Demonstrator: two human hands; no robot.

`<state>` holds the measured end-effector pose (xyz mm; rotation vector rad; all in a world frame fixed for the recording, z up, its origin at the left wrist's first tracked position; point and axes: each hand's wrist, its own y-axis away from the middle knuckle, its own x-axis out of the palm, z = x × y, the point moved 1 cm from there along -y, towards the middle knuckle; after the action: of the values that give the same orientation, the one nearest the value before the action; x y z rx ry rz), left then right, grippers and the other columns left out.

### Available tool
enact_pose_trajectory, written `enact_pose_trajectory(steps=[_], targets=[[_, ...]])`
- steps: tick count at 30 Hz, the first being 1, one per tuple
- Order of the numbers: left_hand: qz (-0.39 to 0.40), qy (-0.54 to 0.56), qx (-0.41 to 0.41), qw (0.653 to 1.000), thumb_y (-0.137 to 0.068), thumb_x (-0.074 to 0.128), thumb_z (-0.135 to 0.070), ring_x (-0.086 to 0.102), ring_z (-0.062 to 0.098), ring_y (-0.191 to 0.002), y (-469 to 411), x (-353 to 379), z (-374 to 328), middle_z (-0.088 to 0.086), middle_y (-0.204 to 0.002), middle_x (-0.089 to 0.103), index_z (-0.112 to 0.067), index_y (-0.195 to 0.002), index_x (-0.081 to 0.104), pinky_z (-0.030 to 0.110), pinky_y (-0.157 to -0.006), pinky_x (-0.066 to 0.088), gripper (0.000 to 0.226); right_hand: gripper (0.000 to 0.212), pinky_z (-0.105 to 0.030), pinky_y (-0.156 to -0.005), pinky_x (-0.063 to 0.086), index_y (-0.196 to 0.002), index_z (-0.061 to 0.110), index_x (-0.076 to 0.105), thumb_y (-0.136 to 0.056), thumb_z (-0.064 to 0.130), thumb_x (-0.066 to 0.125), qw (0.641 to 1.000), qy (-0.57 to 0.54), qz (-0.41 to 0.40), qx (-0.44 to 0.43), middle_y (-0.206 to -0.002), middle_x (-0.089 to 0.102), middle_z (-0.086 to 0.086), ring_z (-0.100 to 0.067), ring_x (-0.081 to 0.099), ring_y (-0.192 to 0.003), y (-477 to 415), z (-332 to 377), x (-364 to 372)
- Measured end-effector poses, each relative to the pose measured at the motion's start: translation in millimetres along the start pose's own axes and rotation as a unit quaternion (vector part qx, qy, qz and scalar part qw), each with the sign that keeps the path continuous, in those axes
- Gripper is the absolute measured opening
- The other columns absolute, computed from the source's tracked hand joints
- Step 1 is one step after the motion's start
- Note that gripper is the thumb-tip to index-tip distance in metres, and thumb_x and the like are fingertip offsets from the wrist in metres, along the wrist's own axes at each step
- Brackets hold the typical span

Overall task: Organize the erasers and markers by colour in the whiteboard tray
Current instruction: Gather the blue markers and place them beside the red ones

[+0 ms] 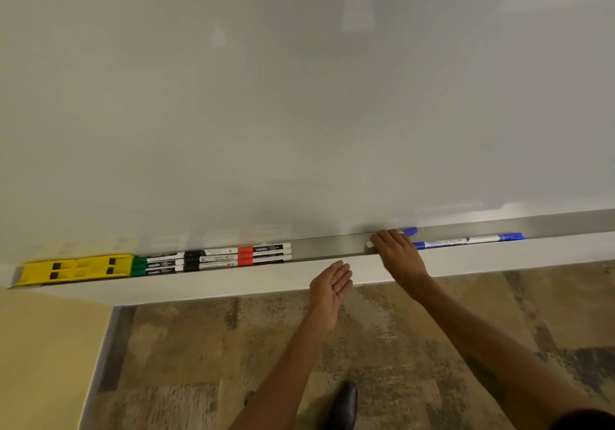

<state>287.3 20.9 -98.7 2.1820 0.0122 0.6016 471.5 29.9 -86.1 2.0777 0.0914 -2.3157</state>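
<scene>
The person's forearms are bare from wrist to past the elbow, with no watch, ring or bracelet visible on the left hand (330, 283) or the right hand (397, 256). A dark sleeve edge (582, 420) shows on the right upper arm. A shiny black shoe (346, 404) covers one foot.

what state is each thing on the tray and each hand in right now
yellow erasers: flat, tray's left end
green markers: capped, grouped
black markers: capped, grouped
red markers: capped, grouped
blue markers: capped, apart at right
left hand: open, empty
right hand: on a blue marker, grip unclear
</scene>
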Motion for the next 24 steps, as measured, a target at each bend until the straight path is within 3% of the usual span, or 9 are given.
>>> enact_pose_trajectory(steps=[4,8,10,12,14,16,19,21,24], targets=[[0.003,0.035,-0.005,0.999,-0.099,0.056,-0.021,0.070,0.029,-0.103,0,23,1,0.023,-0.119,0.068,0.005,-0.123,0.060,0.038,-0.088,0.057,0.036,0.024,-0.028,-0.075,0.052,-0.112,0.013,0.057,-0.091,0.002,0.060,0.969,-0.182,-0.146,0.078,-0.110,0.064,-0.003,-0.020,0.060,-0.096,7,26,-15],[0.009,0.061,-0.007,0.998,-0.097,0.057,-0.033,0.071,0.028,-0.096,0,51,3,0.021,-0.111,0.070,0.002,-0.117,0.061,0.040,-0.091,0.056,0.041,0.024,-0.008,-0.077,0.051,-0.117,0.026,0.056,-0.097,0.013,0.058,0.802,-0.492,-0.202,0.273,-0.111,0.065,0.006,-0.007,0.064,-0.097,26,33,-25],[0.011,0.094,0.001,0.996,-0.096,0.057,-0.034,0.069,0.028,-0.096,0,62,4,0.020,-0.115,0.069,-0.001,-0.114,0.061,0.039,-0.091,0.056,0.037,0.022,-0.017,-0.083,0.057,-0.116,0.024,0.060,-0.097,0.012,0.060,0.708,-0.608,-0.187,0.307,-0.106,0.068,-0.002,-0.014,0.070,-0.097,38,30,-24],[0.018,0.114,0.024,0.993,-0.098,0.054,-0.030,0.069,0.028,-0.103,1,69,4,0.019,-0.123,0.067,-0.002,-0.117,0.058,0.037,-0.090,0.057,0.034,0.024,-0.026,-0.086,0.060,-0.120,0.020,0.062,-0.097,0.015,0.060,0.656,-0.668,-0.151,0.317,-0.109,0.067,-0.009,-0.019,0.072,-0.099,47,25,-20],[0.017,0.125,0.040,0.991,-0.099,0.053,-0.026,0.069,0.029,-0.108,0,71,5,0.018,-0.124,0.067,-0.001,-0.123,0.057,0.039,-0.093,0.056,0.035,0.031,-0.024,-0.085,0.058,-0.128,0.019,0.060,-0.097,0.023,0.060,0.691,-0.635,-0.130,0.320,-0.115,0.067,-0.007,-0.018,0.070,-0.102,53,15,-18],[0.001,0.123,0.052,0.991,-0.098,0.055,-0.023,0.068,0.030,-0.109,-2,71,6,0.017,-0.123,0.068,-0.001,-0.124,0.058,0.041,-0.095,0.054,0.034,0.034,-0.026,-0.090,0.054,-0.133,0.017,0.058,-0.099,0.022,0.057,0.790,-0.496,-0.145,0.329,-0.122,0.065,-0.005,-0.019,0.063,-0.109,54,-9,-16],[-0.026,0.074,0.072,0.994,-0.096,0.060,-0.017,0.069,0.028,-0.108,-6,66,11,0.015,-0.121,0.070,-0.002,-0.124,0.061,0.042,-0.096,0.054,0.032,0.044,-0.039,-0.107,0.042,-0.138,0.009,0.053,-0.096,-0.004,0.051,0.918,-0.249,-0.097,0.294,-0.138,0.056,-0.011,-0.027,0.048,-0.130,47,-50,-12],[-0.039,0.051,0.071,0.995,-0.095,0.062,-0.017,0.069,0.028,-0.108,-7,64,16,0.014,-0.120,0.071,-0.002,-0.123,0.062,0.043,-0.098,0.054,0.032,0.053,-0.043,-0.118,0.030,-0.139,0.010,0.051,-0.091,-0.012,0.048,0.959,-0.141,-0.038,0.242,-0.145,0.050,-0.008,-0.026,0.038,-0.140,42,-70,-9],[-0.048,0.038,0.065,0.996,-0.094,0.063,-0.017,0.068,0.030,-0.111,-6,64,24,0.013,-0.117,0.072,-0.004,-0.117,0.065,0.045,-0.101,0.052,0.027,0.054,-0.047,-0.125,0.010,-0.137,0.019,0.052,-0.092,-0.010,0.046,0.983,-0.039,0.043,0.173,-0.147,0.045,-0.001,-0.020,0.033,-0.145,40,-86,-4]])
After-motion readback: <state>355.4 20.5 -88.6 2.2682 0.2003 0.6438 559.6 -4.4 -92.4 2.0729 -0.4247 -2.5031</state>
